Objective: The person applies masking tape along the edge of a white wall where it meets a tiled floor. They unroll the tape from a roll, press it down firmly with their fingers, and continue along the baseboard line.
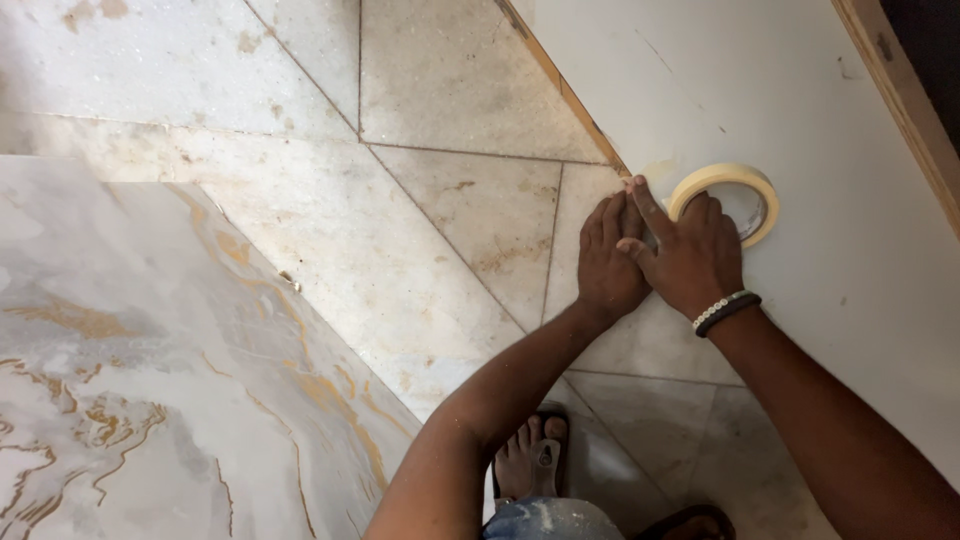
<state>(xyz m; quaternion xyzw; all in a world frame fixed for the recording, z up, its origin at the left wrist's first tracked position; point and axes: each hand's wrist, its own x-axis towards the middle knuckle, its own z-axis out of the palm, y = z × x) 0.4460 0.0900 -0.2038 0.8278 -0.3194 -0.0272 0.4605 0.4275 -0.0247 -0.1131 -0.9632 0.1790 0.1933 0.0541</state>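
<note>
Sandalled foot (530, 460) below — left hand (608, 262) fingers flat on board edge (590, 125); right hand (690, 255) fingers grip tape roll (712, 180).

The right hand (692, 255) covers the near side of the roll of tape (727, 198), so part of its ring is hidden. The left hand (608, 262) lies partly under the right hand's fingers, and the board edge (560, 85) beneath both hands cannot be seen. The white board (800, 120) runs off the top and right of the picture. The foot (528, 460) is half hidden by the left arm. The marble sheet (130, 370) is cut off at the left and bottom.
</note>
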